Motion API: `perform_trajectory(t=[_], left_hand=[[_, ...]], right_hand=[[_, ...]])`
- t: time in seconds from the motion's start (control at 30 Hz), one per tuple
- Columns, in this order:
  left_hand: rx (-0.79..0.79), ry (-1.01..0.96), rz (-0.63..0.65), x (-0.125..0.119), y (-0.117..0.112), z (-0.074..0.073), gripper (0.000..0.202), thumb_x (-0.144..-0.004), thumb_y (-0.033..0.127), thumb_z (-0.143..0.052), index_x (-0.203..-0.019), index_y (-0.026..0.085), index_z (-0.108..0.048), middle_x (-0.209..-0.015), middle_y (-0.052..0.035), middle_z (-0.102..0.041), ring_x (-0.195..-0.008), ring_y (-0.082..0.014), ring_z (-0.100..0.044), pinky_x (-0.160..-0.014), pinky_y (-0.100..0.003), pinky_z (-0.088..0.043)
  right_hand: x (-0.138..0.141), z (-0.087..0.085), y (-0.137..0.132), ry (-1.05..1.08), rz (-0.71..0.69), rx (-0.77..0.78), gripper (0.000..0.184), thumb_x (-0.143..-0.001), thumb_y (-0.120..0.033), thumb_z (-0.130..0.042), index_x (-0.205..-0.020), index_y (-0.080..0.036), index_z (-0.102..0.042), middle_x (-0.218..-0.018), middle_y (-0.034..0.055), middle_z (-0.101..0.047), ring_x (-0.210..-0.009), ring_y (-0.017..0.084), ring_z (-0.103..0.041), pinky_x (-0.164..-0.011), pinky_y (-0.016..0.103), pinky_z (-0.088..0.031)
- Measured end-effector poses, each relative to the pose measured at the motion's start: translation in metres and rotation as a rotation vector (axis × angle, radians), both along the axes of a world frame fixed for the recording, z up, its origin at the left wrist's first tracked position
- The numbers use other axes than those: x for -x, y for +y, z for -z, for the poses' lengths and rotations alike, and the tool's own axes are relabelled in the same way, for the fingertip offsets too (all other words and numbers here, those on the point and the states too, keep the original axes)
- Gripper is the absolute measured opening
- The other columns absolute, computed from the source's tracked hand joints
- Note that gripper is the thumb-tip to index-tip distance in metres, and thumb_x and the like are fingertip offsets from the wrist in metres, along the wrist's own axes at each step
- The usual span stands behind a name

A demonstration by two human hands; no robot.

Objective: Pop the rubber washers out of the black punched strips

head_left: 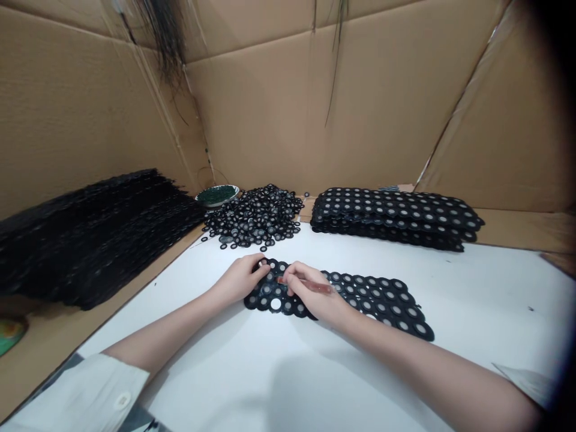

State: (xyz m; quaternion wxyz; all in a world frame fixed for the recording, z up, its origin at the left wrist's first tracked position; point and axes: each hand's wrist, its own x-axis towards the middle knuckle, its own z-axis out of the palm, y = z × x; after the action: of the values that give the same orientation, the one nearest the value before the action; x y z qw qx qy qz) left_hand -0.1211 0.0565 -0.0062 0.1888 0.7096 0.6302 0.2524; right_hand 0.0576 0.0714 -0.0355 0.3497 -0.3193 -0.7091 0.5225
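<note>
A black sheet of joined round pieces with pale centres [396,303] lies flat on the white table. Its far left corner is pinched by my left hand [245,276], thumb on top and the other fingers partly hidden. Over the sheet's left half, my right hand [310,288] is closed round a slim tool with a reddish-brown handle [318,287]. The tool's tip points left, close to the sheet; whether it touches cannot be made out. One opening near the front edge shows plain white, unlike the greyish ones around it.
Loose black rings [261,216] form a heap behind my hands. Beside it stands a white-rimmed bowl [218,195] of dark green bits. Finished-looking sheets are stacked [396,213] at back right. A large black pile [94,234] fills the left. Cardboard walls [360,102] enclose the table.
</note>
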Motion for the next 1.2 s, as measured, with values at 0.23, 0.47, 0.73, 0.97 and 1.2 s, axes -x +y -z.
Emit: perform_trajectory(t=[0.23,0.47,0.73,0.97,1.2], left_hand=[[0.101,-0.156,-0.015,0.005,0.006,0.002,0.019,-0.069,0.032,-0.05,-0.075,0.017,-0.06,-0.064,0.0007,-0.056,-0.062,-0.015,-0.049,-0.056,-0.024,-0.035],[0.132,-0.262,-0.041,-0.002,0.007,0.003,0.022,-0.07,0.036,-0.049,-0.065,0.016,-0.055,-0.063,0.0003,-0.055,-0.065,-0.016,-0.05,-0.062,-0.026,-0.037],[0.063,-0.225,-0.191,-0.007,0.007,0.015,0.024,-0.068,0.039,-0.051,-0.065,0.016,-0.055,-0.06,0.0005,-0.054,-0.061,-0.0161,-0.049,-0.059,-0.027,-0.036],[-0.037,-0.118,-0.257,-0.019,-0.002,0.016,0.02,-0.072,0.034,-0.046,-0.062,0.017,-0.053,-0.069,-0.003,-0.058,-0.073,-0.0199,-0.052,-0.068,-0.03,-0.036],[-0.01,-0.085,-0.191,-0.02,-0.006,0.01,0.02,-0.075,0.035,-0.043,-0.066,0.018,-0.049,-0.069,-0.0013,-0.055,-0.073,-0.0195,-0.05,-0.067,-0.03,-0.035]], right_hand=[[-0.002,-0.007,0.004,0.108,0.076,0.104,0.026,-0.08,-0.039,-0.042,-0.071,-0.017,-0.052,-0.067,-0.0003,-0.056,-0.053,0.009,-0.046,-0.053,0.022,-0.037],[-0.001,-0.007,0.006,0.136,0.114,0.172,0.013,-0.075,-0.022,-0.042,-0.072,-0.017,-0.053,-0.068,0.0001,-0.057,-0.052,0.007,-0.047,-0.051,0.02,-0.038],[-0.001,-0.001,0.009,0.077,0.105,0.078,0.015,-0.077,-0.026,-0.04,-0.077,-0.018,-0.052,-0.073,-0.0001,-0.058,-0.05,0.007,-0.046,-0.05,0.02,-0.036],[0.001,0.002,0.01,0.018,0.1,-0.048,0.015,-0.079,-0.022,-0.037,-0.076,-0.02,-0.051,-0.074,-0.0018,-0.057,-0.067,0.01,-0.052,-0.065,0.023,-0.039],[0.004,-0.003,0.012,0.051,0.112,-0.035,0.015,-0.077,-0.021,-0.039,-0.073,-0.019,-0.053,-0.074,-0.0013,-0.058,-0.063,0.01,-0.052,-0.063,0.024,-0.04]])
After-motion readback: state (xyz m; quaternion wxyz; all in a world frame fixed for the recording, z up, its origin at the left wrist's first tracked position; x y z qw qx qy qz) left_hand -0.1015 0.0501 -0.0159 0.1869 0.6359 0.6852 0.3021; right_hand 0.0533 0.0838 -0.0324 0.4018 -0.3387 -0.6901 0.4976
